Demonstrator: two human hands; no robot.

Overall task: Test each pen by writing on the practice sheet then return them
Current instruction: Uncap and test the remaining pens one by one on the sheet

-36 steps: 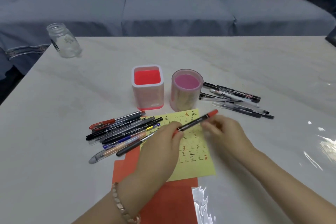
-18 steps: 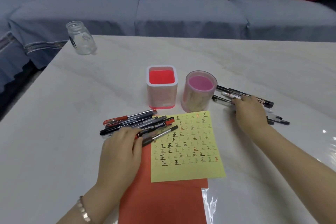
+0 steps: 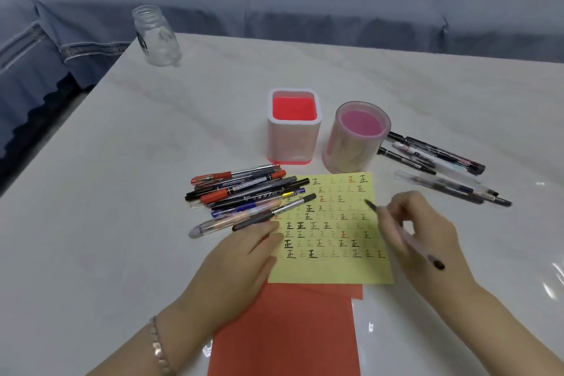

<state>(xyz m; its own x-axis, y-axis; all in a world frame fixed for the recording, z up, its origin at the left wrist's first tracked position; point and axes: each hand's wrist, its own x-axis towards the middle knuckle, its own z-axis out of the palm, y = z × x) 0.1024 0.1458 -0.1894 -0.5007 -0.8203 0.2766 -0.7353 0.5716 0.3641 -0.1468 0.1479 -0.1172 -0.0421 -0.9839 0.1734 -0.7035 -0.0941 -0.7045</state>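
Desk (image 3: 152, 162) carried the yellow practice sheet (image 3: 329, 268), pressed flat at its left edge by the left hand (image 3: 244, 259), fingers spread. Right hand (image 3: 427, 238) pinched a pen (image 3: 406, 241), tip over the sheet's right side. Tested pens (image 3: 244, 195) were piled left of the sheet, others (image 3: 442, 168) right.

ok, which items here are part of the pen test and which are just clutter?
In the job:
- pen in right hand
- yellow sheet, steadied by left hand
- left pen pile
- right pen pile
- square holder
- round holder

Lying about:
- glass jar
- red paper
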